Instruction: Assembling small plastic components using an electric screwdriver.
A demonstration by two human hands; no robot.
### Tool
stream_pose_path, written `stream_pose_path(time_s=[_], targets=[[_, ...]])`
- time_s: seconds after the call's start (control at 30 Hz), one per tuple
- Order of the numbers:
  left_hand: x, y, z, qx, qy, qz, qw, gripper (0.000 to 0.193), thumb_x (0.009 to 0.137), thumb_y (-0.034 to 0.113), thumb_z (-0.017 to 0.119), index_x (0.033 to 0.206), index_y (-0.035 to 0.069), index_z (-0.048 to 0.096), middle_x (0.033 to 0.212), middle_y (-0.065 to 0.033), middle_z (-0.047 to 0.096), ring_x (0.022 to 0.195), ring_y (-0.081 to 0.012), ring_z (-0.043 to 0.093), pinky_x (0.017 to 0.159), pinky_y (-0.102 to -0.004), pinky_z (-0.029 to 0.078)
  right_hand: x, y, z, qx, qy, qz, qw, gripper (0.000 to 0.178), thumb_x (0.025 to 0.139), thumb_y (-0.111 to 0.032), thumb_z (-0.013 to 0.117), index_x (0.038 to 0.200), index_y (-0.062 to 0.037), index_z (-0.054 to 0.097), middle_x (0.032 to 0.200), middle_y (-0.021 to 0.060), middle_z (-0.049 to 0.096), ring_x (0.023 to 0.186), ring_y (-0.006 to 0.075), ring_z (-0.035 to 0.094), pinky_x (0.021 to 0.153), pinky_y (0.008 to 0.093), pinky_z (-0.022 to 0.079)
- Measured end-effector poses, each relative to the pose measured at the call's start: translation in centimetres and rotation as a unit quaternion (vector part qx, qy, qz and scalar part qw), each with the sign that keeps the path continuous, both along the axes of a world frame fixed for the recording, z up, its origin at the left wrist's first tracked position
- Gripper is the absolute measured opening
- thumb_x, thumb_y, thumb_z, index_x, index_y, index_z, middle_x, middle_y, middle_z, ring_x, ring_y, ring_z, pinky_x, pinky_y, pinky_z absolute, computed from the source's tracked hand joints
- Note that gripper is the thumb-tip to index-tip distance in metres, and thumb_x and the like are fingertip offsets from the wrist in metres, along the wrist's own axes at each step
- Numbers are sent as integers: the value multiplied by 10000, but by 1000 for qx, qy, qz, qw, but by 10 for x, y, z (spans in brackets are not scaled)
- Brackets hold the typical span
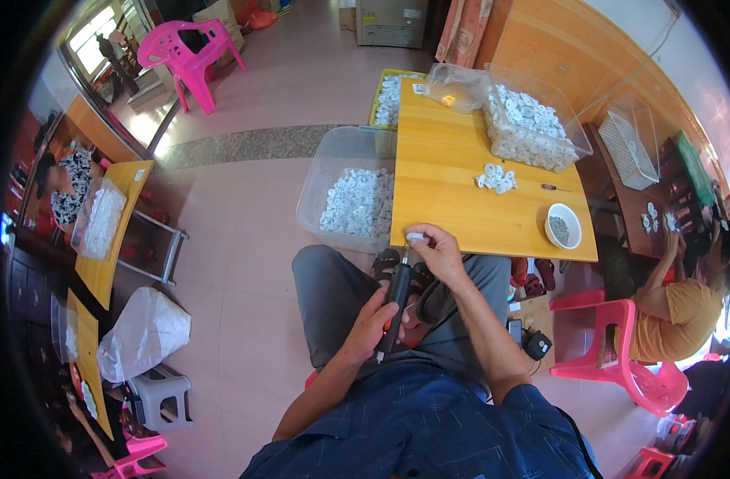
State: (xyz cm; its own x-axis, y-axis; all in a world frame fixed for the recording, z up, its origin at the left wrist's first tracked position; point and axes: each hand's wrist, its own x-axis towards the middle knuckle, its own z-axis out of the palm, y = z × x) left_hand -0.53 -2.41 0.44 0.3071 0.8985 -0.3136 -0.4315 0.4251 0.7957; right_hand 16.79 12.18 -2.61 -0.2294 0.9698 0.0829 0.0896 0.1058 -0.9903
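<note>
My left hand (371, 323) is wrapped round a black electric screwdriver (397, 291), tilted with its tip pointing up and away from me. At the near left corner of the yellow table (453, 203), my right hand (440, 254) pinches a small white plastic part (414, 237). The screwdriver's bit meets the underside of that part; whether a screw sits between them is too small to see. On the tabletop lie a small pile of white parts (496, 178), a small hand screwdriver (550, 187) and a white bowl (563, 226) with small grey metal pieces, probably screws.
A clear bin (307, 195) of white parts stands left of the table; another clear bin (576, 152) and a plastic bag (454, 89) are on it. A yellow crate (378, 100) stands behind. A co-worker (676, 319) sits at right, another person (65, 191) at far left.
</note>
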Motion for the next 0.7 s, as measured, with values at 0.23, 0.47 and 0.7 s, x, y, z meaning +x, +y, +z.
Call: stream_pose_path(time_s=[0.23, 0.47, 0.7], targets=[[1, 0, 3, -13, 1, 3, 1000, 361, 1010, 209, 456, 1328, 38, 446, 917, -82, 625, 642, -134, 608, 555, -265, 532, 2, 1, -5, 4, -26, -8, 1000, 179, 910, -59, 688, 1086, -52, 716, 839, -71, 618, 737, 25, 512, 679, 186, 438], [2, -2, 0, -9, -22, 14, 1000, 358, 997, 206, 465, 1308, 28, 469, 897, -72, 613, 631, -129, 599, 547, -255, 524, 5, 4, -12, 26, -31, -3, 999, 209, 866, -20, 707, 1067, -67, 739, 727, -75, 558, 650, 31, 466, 598, 200, 412], [0, -2, -3, -5, -50, 13, 999, 372, 991, 214, 493, 1313, 28, 471, 892, -72, 618, 631, -129, 604, 536, -250, 529, 7, 4, -4, 49, -68, 1, 997, 196, 865, -19, 708, 1049, -72, 749, 689, -75, 553, 631, 30, 463, 585, 205, 414]])
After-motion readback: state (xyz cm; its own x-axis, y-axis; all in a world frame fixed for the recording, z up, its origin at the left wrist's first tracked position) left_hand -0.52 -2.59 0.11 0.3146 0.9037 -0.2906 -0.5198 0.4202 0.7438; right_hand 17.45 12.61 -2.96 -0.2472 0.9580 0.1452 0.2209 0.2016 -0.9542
